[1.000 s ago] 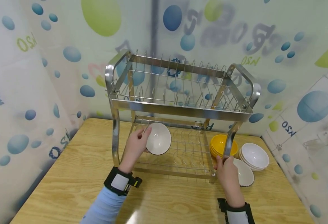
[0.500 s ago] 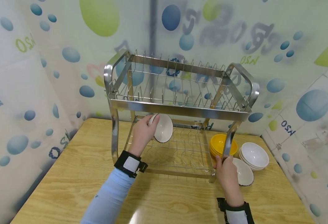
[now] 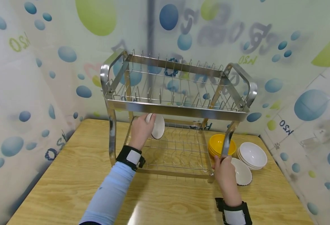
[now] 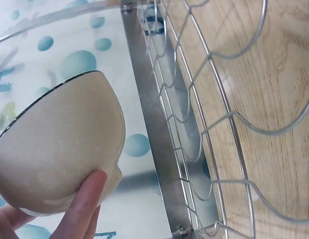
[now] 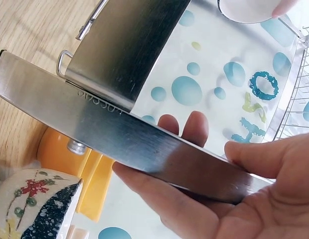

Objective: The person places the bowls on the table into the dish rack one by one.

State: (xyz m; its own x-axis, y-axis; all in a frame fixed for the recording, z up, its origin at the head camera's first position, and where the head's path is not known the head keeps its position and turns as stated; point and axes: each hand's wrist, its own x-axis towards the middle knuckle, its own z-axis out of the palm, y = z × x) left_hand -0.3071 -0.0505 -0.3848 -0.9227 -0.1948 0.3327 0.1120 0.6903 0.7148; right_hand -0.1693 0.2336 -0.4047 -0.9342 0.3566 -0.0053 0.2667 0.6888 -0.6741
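Observation:
My left hand pinches a white bowl with a thin dark rim, tilted up nearly on its edge. It is between the two tiers of a metal dish rack, above the left rear of the lower wire tier. In the left wrist view the bowl's pale outside shows, with fingers around its foot and the lower wires off to the right. My right hand grips the rack's front right leg. In the right wrist view, thumb and fingers lie on both sides of that flat steel leg.
Right of the rack stand a stack of yellow bowls and a stack of white bowls. A dark-rimmed bowl lies before them, its flowered outside showing in the right wrist view. A patterned sheet hangs behind the wooden table.
My left hand has moved deeper under the upper tier. The bowl has turned from facing up toward me to standing more on edge. My right hand keeps its grip on the leg.

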